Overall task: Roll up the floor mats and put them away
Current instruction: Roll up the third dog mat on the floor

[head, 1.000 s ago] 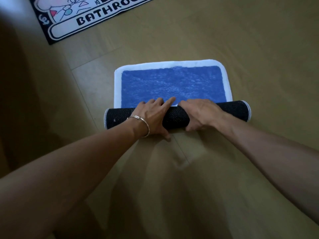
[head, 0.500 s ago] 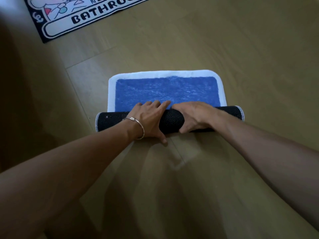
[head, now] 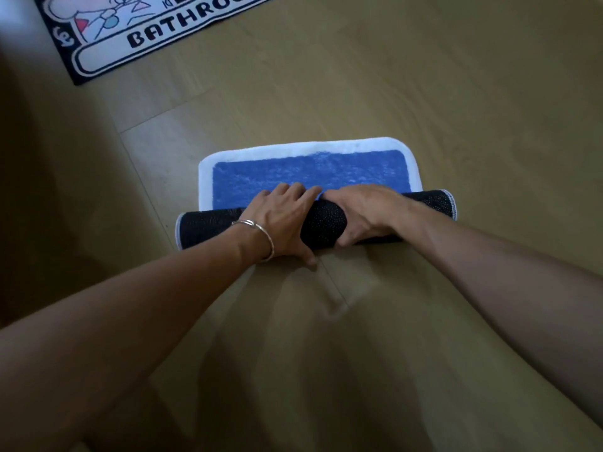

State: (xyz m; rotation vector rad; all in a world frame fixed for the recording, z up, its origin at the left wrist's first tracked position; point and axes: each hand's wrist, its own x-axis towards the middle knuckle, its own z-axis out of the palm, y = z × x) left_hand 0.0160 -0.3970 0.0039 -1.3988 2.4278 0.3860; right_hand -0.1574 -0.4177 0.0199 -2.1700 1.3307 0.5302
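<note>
Head view: blue mat on floor, its near part rolled, dark backing outward. Left hand and right hand grip mid-roll, fingers close together, curled over it. Printed mat lies flat, well beyond the blue mat.

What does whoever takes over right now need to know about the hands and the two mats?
Left hand: curled over the middle of the roll, thumb on its near side.
Right hand: right beside it, gripping the roll the same way.
Blue mat: mostly rolled, dark dotted backing outward; a short white-edged strip lies flat on the wooden floor beyond the roll.
Bathroom mat: flat at far left, unrolled.
Done: most of the blue roll.
Left: roll the last strip, roll the other mat, put both away.
</note>
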